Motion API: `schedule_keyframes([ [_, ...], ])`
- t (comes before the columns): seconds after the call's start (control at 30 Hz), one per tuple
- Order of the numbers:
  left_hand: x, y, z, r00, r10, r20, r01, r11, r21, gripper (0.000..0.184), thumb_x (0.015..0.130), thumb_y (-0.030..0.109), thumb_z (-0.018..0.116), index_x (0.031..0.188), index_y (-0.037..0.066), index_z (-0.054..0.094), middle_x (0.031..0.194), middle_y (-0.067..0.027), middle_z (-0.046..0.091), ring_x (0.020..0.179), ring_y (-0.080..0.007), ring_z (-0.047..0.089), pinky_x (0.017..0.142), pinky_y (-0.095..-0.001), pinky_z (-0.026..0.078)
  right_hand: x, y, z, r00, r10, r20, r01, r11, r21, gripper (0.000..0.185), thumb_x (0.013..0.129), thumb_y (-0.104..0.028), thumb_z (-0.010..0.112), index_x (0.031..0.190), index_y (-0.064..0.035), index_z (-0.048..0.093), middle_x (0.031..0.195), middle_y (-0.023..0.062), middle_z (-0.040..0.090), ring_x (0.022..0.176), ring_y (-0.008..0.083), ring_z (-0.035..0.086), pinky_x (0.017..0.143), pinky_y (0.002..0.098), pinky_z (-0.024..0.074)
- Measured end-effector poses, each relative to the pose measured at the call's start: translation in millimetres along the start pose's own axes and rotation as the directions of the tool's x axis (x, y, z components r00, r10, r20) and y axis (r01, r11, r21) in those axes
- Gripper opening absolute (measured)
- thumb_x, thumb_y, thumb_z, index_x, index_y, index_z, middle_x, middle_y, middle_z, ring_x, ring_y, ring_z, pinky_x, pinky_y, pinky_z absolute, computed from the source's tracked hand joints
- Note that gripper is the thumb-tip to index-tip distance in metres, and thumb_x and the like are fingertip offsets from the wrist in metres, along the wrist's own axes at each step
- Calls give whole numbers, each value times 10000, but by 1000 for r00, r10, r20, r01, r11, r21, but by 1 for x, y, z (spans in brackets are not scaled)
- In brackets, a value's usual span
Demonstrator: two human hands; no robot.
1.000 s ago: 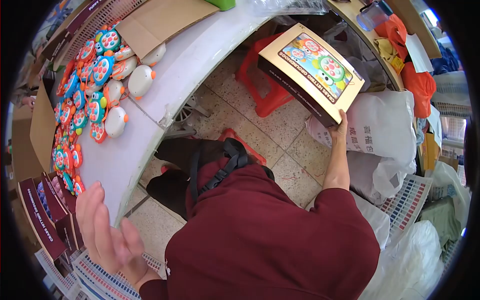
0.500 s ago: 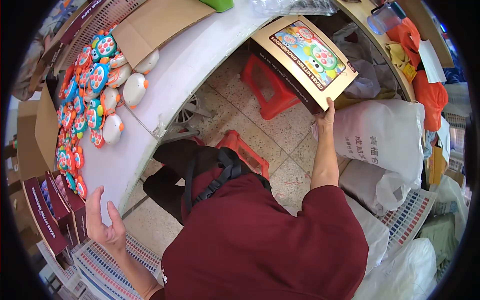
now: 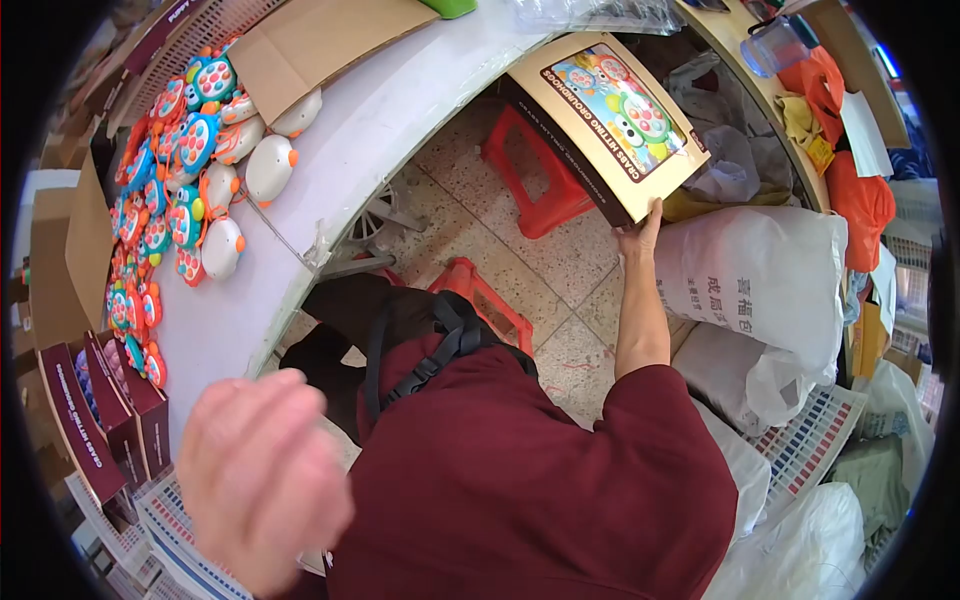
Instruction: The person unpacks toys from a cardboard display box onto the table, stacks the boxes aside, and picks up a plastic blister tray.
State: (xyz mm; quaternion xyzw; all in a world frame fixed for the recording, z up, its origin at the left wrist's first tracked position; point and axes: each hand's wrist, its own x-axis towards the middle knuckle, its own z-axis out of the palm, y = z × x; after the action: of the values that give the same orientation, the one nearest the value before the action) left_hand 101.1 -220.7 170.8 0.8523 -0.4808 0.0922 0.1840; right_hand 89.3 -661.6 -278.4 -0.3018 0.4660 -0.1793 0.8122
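Observation:
A gold and dark cardboard toy box point(image 3: 655, 190) printed "Crabs Hitting Groundhogs" is tilted over the gap beside the white table. My right hand point(image 3: 640, 237) grips its near lower corner, the thumb on the printed face. What bears the box's far end, I cannot make out. My left hand point(image 3: 265, 480) is raised close to the camera, away from the table and smeared by motion; its finger positions are unclear. Left of it are open maroon boxes point(image 3: 80, 425) with toys inside. Beyond lies a heap of crab-shaped button toys point(image 3: 195, 145) on the table.
The white table point(image 3: 350, 110) curves along the left, with an open carton flap point(image 3: 315, 50) over it. Below are red plastic stools point(image 3: 530, 170) on the tiled floor. To the right stand a stuffed white sack point(image 3: 760, 270) and a shelf with a water bottle point(image 3: 775, 48).
My left hand has risen from beside the table toward the camera and moved right. My right hand keeps its grip on the toy box, which has shifted very slightly.

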Motion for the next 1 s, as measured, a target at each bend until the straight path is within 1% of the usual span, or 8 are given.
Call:
schedule_keyframes([
  [0.1, 25, 16, -10, 992, 46, 115, -40, 998, -49, 513, 803, 102, 543, 1298, 61, 411, 962, -215, 587, 793, -369, 622, 745, -495, 487, -6, -1, -10, 996, -10, -91, 11, 1000, 9, 1022, 673, -710, 547, 1418, -112, 182, 1429, 182, 253, 1340, 335, 164, 1046, 559, 61],
  [0.17, 50, 4, 1, 938, 342, -61, -342, 940, 4, 467, 893, 146, 504, 1330, 104, 344, 842, -98, 627, 766, -307, 640, 575, -364, 499, -8, 7, -25, 987, -13, -159, 18, 999, 32, 1055, 688, -693, 555, 1434, -102, 100, 1458, 184, 193, 1347, 342, 171, 1049, 537, 110],
  [0.3, 26, -3, -19, 844, 536, 10, -535, 842, 68, 496, 910, 143, 493, 1360, 112, 288, 807, -107, 623, 727, -282, 647, 560, -352, 496, -9, 49, -80, 969, 5, -245, -37, 991, -125, 879, 719, -587, 615, 1366, -92, 285, 1313, 186, 436, 1150, 334, 474, 936, 511, 336],
  [0.43, -4, 27, -10, 993, 109, -48, -113, 989, -91, 532, 906, 153, 500, 1384, 142, 266, 814, -78, 624, 743, -254, 651, 573, -343, 498, -49, 110, -93, 957, 172, -232, -258, 870, -420, 550, 809, -408, 590, 1218, -64, 461, 1061, 155, 606, 875, 265, 615, 709, 381, 474],
  [0.57, -14, 7, -16, 932, 361, 40, -356, 930, -96, 543, 902, 145, 505, 1391, 222, 282, 848, -84, 630, 773, -263, 653, 617, -351, 512, -82, 138, -58, 975, 157, -159, -223, 748, -626, 468, 821, -333, 591, 1166, -30, 496, 991, 136, 634, 798, 215, 633, 623, 320, 482],
  [0.8, -34, 3, 8, 965, 215, -149, -231, 967, -104, 704, 897, 156, 509, 1441, 312, 90, 1015, -128, 620, 824, -299, 644, 697, -390, 530, -66, 88, 26, 981, -140, 131, 192, 745, -639, 331, 838, -173, 569, 1113, 4, 519, 792, 66, 645, 628, 147, 620, 516, 236, 452],
  [0.97, -54, 4, 15, 985, 81, -154, -106, 981, -162, 864, 808, 148, 564, 1397, 431, -1, 1073, -207, 542, 745, -348, 630, 651, -449, 500, -106, 48, 72, 773, -424, 472, 617, 328, -715, 453, 822, -149, 588, 1221, 26, 461, 740, 91, 625, 598, 130, 595, 516, 231, 446],
  [1.0, -52, 4, 14, 988, 71, -134, -91, 985, -147, 829, 799, 154, 577, 1400, 404, 63, 1066, -208, 545, 740, -346, 631, 648, -446, 499, -103, 46, 74, 780, -427, 457, 620, 434, -654, 542, 823, -118, 561, 1306, 27, 362, 743, 103, 623, 582, 134, 586, 510, 235, 447],
])
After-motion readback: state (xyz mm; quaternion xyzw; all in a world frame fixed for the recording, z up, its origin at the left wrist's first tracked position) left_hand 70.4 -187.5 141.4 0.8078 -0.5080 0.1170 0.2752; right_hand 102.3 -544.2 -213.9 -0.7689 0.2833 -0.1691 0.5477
